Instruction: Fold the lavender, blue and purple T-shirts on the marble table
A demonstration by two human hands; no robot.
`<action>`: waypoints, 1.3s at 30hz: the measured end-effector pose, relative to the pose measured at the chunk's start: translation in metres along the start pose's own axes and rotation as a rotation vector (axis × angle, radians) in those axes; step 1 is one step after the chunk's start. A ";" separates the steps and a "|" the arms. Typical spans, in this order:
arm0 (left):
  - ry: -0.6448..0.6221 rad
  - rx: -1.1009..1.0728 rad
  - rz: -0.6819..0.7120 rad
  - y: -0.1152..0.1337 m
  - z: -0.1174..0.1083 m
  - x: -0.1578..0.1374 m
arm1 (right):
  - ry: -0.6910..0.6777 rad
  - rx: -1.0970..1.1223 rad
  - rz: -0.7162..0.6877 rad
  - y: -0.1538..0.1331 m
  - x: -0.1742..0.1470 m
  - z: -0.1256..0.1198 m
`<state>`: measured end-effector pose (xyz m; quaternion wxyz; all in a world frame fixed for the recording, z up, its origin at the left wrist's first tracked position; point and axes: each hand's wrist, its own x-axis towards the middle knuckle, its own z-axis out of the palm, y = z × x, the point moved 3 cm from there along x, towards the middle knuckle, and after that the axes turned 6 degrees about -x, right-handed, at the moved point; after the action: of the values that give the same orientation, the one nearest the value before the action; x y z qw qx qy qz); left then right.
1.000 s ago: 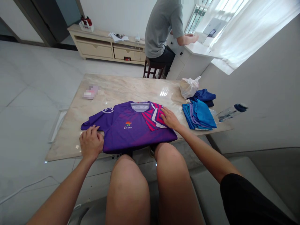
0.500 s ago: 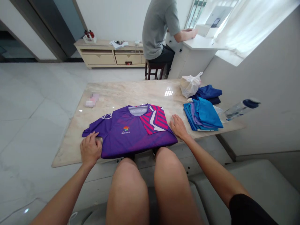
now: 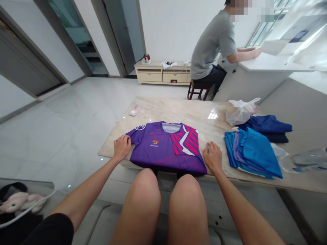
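A purple T-shirt [image 3: 163, 149] lies front up across the near part of the table, collar away from me. Its right-hand sleeve, striped pink and white, is folded in over the chest. My left hand [image 3: 122, 147] is at the end of the other sleeve, its fingers curled against the cloth; the fingertips are partly hidden. My right hand [image 3: 213, 156] rests on the tabletop just right of the shirt, fingers loosely bent and apart, with nothing held.
Folded blue clothes [image 3: 252, 153] are stacked on the right, with darker blue garments [image 3: 270, 126], a white plastic bag [image 3: 240, 110] and a clear bottle [image 3: 309, 159] around them. A small pink item [image 3: 135, 110] lies at the table's far left. Beyond, a person [image 3: 214, 44] sits on a stool.
The view has swung left and tilted, so the table appears farther right. The left sleeve now reaches less far out, with my left hand at its end. My right hand remains beside the shirt.
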<state>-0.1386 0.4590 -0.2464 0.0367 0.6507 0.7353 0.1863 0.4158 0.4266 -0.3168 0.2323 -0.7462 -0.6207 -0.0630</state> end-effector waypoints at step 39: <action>-0.614 -0.680 -0.288 -0.052 -0.026 0.102 | 0.073 -0.034 -0.035 0.006 -0.003 0.005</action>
<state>-0.2105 0.5479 -0.2202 0.4882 0.5185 0.6704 0.2083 0.4196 0.4255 -0.3237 0.2409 -0.7362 -0.6237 -0.1045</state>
